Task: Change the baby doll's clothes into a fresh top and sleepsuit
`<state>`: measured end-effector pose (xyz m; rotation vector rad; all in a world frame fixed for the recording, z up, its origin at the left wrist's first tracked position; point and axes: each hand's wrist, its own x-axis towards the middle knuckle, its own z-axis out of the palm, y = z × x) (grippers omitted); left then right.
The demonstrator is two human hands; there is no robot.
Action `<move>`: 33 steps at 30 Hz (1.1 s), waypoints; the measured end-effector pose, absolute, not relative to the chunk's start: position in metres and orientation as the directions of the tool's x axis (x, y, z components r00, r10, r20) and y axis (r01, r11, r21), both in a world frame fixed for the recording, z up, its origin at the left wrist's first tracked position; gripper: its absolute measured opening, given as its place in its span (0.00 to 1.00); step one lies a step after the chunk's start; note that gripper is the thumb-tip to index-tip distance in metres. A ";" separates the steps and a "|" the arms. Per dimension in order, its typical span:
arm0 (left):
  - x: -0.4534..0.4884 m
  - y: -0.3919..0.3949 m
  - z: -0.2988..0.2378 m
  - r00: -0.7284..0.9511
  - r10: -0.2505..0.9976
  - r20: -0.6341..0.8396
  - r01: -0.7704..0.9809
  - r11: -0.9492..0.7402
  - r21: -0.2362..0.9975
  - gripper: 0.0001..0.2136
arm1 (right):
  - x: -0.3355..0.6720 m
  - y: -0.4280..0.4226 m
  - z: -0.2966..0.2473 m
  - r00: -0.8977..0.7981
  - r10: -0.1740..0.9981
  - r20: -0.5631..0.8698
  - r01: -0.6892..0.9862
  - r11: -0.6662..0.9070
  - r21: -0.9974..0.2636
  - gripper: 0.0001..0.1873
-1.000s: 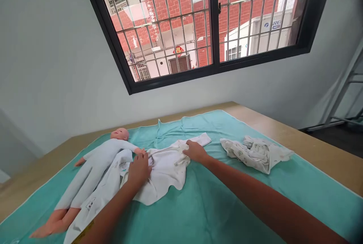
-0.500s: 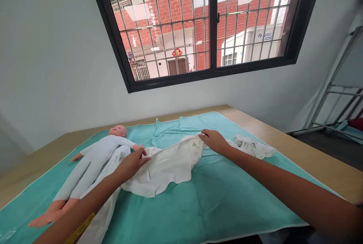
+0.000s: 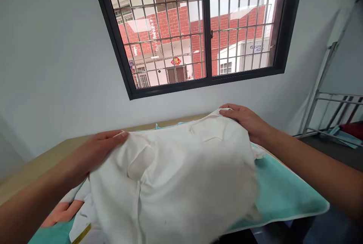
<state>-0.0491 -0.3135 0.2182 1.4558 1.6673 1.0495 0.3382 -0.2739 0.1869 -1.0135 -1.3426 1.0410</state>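
The garment (image 3: 181,176) spans the space between the left grip (image 3: 99,147) and the right grip (image 3: 244,120), each at an upper corner. Behind and beneath it, the sheet (image 3: 286,189) lies on the table (image 3: 56,153). Doll legs (image 3: 64,212) rest on the sheet at lower left, below the left forearm. The wall (image 3: 70,47), containing the window (image 3: 206,28), stands behind the table; a railed frame (image 3: 312,110) stands to the right.
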 end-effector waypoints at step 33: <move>-0.011 -0.218 -0.034 0.183 0.983 0.014 0.902 -0.174 0.396 0.23 | 0.353 -0.111 -0.030 -0.291 0.914 0.281 0.859 0.380 -0.344 0.16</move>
